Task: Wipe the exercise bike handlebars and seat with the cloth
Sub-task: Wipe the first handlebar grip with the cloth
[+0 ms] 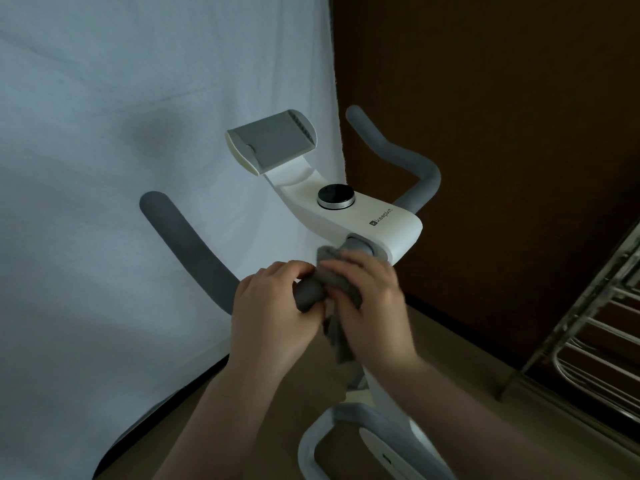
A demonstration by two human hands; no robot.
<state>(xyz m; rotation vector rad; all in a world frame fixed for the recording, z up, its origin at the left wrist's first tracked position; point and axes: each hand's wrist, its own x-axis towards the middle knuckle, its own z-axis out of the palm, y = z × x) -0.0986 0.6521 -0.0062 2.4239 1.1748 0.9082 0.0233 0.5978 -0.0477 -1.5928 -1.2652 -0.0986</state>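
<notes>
Grey cloth (341, 289) bunched around handlebar (194, 247), gripped by both hands (332, 306)

Left hand (268, 313): grips grey handlebar (308, 294) end
Right hand (372, 306): holds grey cloth (341, 289) wrapped on handlebar

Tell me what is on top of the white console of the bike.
On the white console sits a round black dial; a grey tablet holder rises beyond it. Both hands hide the bar below.
</notes>
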